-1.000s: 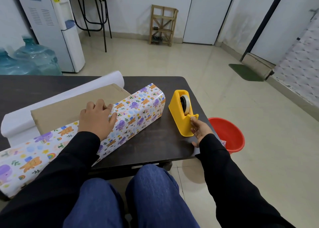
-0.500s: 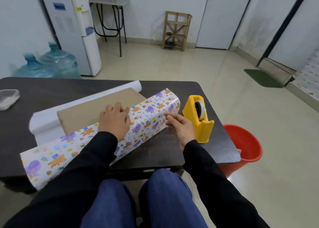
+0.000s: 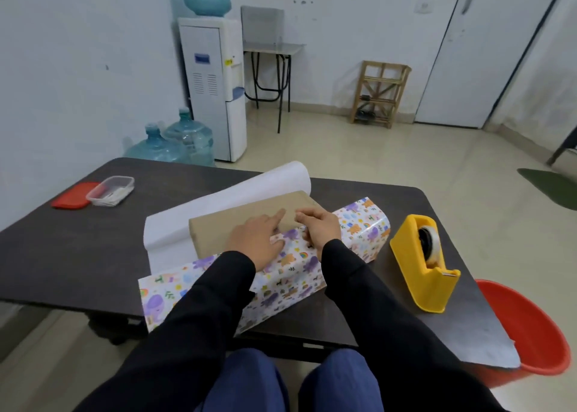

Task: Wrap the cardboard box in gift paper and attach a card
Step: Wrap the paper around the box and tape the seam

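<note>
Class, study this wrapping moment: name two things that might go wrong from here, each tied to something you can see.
1. The patterned paper overhangs the table's near edge; a sleeve could drag or crease it.
2. Both hands, left and right, press the paper's edge onto the box. Letting go to reach the tape dispenser may let the flap spring open.

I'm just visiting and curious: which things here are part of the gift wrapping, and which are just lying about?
Part of the job:
- flat brown cardboard box
- cartoon-animal gift paper, white underside showing
- yellow plastic tape dispenser
- left hand and right hand, both pressing at the paper's edge on the box

Lying about:
- clear plastic tub
- its flat red lid
- red plastic bucket
- blue water bottles
</note>
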